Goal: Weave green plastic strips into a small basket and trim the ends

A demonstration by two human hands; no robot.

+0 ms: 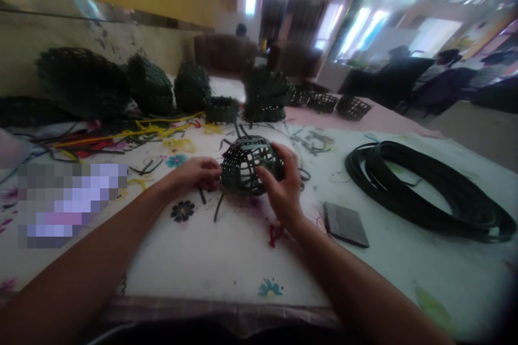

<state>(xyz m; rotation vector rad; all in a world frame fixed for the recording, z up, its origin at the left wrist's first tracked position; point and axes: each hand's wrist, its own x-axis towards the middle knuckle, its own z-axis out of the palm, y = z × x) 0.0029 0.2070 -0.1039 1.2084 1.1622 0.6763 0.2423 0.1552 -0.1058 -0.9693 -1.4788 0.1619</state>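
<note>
A small dark green woven basket [245, 164] of flat strips is held low over the middle of the table, its open lattice toward me. Loose strip ends stick out of its top and lower left. My right hand [285, 183] grips its right side, thumb on the lattice and fingers round the far side. At the basket's left edge, my left hand [204, 173] is closed, with curled fingertips pinching there. Exactly which strip lies between those fingertips is hidden.
A large coil of dark strip [429, 188] lies at right, with a flat grey block [347, 224] nearer me. Several woven baskets [151, 86] stand along the back. Yellow strips [162, 128] and dark offcuts litter the flowered tablecloth [226, 259]. People sit in the blurred background.
</note>
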